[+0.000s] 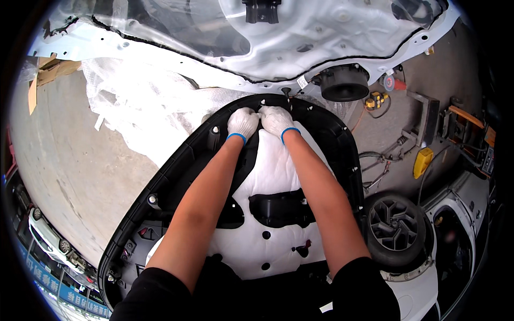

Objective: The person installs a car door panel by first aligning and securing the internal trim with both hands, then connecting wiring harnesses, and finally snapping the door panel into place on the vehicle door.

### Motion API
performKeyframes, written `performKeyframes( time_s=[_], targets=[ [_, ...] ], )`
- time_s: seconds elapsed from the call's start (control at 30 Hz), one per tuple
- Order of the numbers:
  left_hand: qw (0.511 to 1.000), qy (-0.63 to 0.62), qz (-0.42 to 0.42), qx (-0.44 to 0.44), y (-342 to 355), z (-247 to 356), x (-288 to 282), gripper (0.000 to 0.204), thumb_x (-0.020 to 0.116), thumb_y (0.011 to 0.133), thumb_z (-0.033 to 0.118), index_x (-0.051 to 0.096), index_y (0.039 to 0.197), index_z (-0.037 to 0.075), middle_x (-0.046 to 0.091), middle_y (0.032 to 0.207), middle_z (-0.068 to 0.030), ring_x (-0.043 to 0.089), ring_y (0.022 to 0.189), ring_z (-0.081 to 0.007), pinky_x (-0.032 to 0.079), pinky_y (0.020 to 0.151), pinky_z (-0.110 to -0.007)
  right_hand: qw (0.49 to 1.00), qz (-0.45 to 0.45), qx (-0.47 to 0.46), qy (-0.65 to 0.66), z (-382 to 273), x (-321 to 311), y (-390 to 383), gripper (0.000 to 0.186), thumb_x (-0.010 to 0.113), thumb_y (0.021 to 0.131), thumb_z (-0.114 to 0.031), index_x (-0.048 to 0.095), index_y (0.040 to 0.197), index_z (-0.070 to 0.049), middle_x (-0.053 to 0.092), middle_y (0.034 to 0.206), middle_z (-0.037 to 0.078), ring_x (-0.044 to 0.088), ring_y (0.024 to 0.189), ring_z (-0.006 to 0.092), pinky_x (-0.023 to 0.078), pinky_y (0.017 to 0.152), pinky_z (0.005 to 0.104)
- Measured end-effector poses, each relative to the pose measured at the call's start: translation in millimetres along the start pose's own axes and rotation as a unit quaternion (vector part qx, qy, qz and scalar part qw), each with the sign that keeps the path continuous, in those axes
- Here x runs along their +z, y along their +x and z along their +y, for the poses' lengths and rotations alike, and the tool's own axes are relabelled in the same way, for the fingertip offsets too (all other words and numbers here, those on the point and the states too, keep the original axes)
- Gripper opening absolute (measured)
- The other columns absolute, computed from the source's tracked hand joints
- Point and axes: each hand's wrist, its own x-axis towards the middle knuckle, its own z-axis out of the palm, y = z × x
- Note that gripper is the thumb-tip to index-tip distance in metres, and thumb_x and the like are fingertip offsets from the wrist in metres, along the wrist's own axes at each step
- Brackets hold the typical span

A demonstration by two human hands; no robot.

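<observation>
A black car door trim panel (160, 179) faces me with its inner side up, white padding (276, 166) across its middle. Both hands wear white knit gloves with blue cuffs and meet near the panel's far end. My left hand (243, 122) is closed, its knuckles up. Right beside it my right hand (276, 120) is closed as well, the fingertips of the two almost touching. What lies under the fingers is hidden. White clips, one of them (263, 102) just beyond my hands, stud the panel's rim.
Beyond the panel stands a bare white car door (300, 32) with a black round speaker (344, 84) hanging at its lower edge. Bubble wrap (134, 101) covers floor at left. To the right are a wheel (396, 229), a yellow tool (376, 100), a yellow container (423, 162) and metal stands.
</observation>
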Motion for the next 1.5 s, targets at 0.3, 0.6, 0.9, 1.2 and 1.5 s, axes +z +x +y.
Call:
performKeyframes(
  time_s=[0.3, 0.6, 0.9, 1.2, 1.5],
  targets=[
    [0.999, -0.026, -0.024, 0.036, 15, -18, 7, 0.034, 0.063, 0.091, 0.035, 0.078, 0.111, 0.012, 0.074, 0.112, -0.0201, 0.069, 0.109, -0.0376, 0.053, 0.098, -0.045, 0.999, 0.016, -0.013, -0.041, -9, 6, 3, 0.031, 0.056, 0.096, -0.031, 0.075, 0.106, -0.008, 0.074, 0.105, 0.021, 0.071, 0.103, 0.0369, 0.054, 0.091, 0.0513],
    [0.998, 0.005, -0.052, 0.037, 9, -17, 11, 0.041, 0.063, 0.096, 0.046, 0.075, 0.115, 0.012, 0.074, 0.111, -0.0188, 0.069, 0.107, -0.037, 0.052, 0.096, -0.046, 0.984, 0.122, -0.129, -0.001, -31, -79, -223, 0.022, 0.064, 0.092, -0.028, 0.064, 0.092, -0.005, 0.064, 0.083, 0.017, 0.063, 0.079, 0.0364, 0.048, 0.073, 0.0503],
    [0.998, 0.039, -0.014, 0.055, 2, -18, 2, 0.04, 0.06, 0.097, 0.044, 0.074, 0.113, 0.009, 0.073, 0.108, -0.0224, 0.069, 0.106, -0.04, 0.053, 0.094, -0.049, 0.987, -0.161, -0.024, -0.007, -40, -79, -524, 0.057, 0.077, 0.08, -0.049, 0.06, 0.12, -0.013, 0.063, 0.104, 0.008, 0.064, 0.096, 0.0261, 0.05, 0.086, 0.0383],
    [0.984, 0.153, -0.053, 0.07, -18, 5, -15, 0.051, 0.053, 0.093, 0.044, 0.067, 0.124, 0.006, 0.065, 0.128, -0.023, 0.065, 0.116, -0.0422, 0.052, 0.1, -0.052, 0.996, -0.048, -0.066, 0.026, -50, -72, -559, 0.059, 0.085, 0.068, -0.042, 0.064, 0.117, -0.016, 0.063, 0.105, 0.005, 0.063, 0.095, 0.0263, 0.052, 0.085, 0.039],
    [0.973, 0.178, -0.071, 0.125, -100, 70, -68, 0.048, 0.054, 0.093, 0.042, 0.065, 0.123, 0.006, 0.062, 0.131, -0.0226, 0.064, 0.117, -0.0399, 0.051, 0.1, -0.05, 0.974, -0.034, -0.185, -0.128, -27, -74, -548, 0.039, 0.073, 0.075, -0.052, 0.058, 0.094, -0.022, 0.053, 0.084, 0.001, 0.057, 0.082, 0.0202, 0.045, 0.074, 0.0361]
  ],
)
